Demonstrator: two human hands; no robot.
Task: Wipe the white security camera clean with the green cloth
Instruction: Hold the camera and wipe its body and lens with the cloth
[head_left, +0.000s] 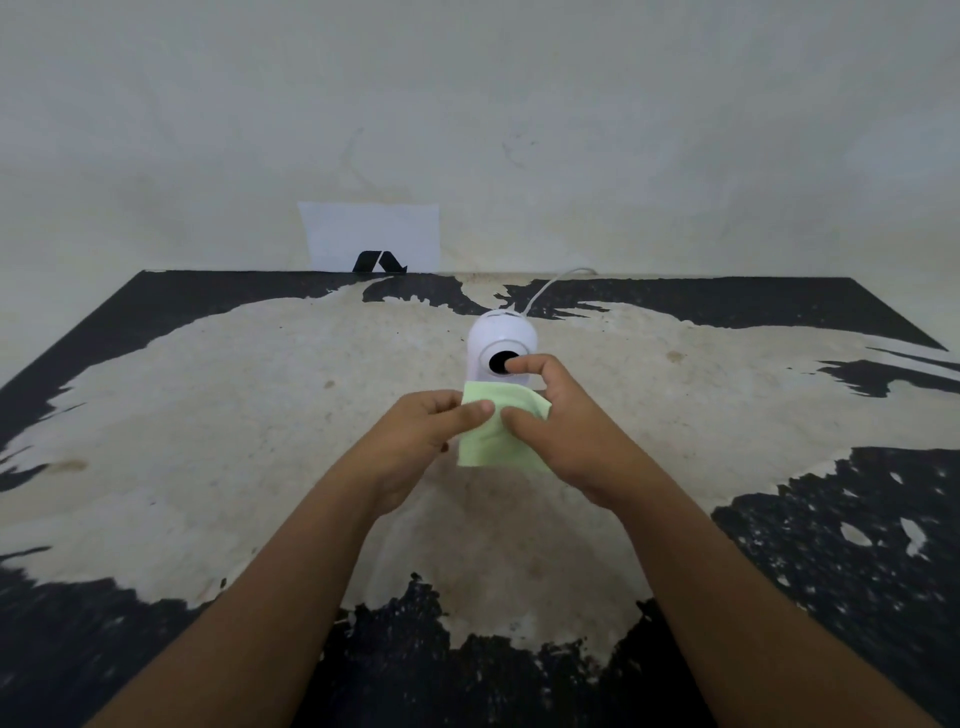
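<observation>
Both hands pinch the pale green square cloth (496, 434) just in front of the small white domed security camera (500, 345), which stands toward the far side of the worn black-and-cream tabletop (260, 441). The left hand (423, 441) grips the cloth's left edge between thumb and fingers. The right hand (558, 431) clamps the right edge, its forefinger seemingly touching the dark lens.

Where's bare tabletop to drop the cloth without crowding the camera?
Bare table lies left of the left hand, and right of the right hand. It is crowded centre-back: white security camera, its cable, and the green cloth.
</observation>
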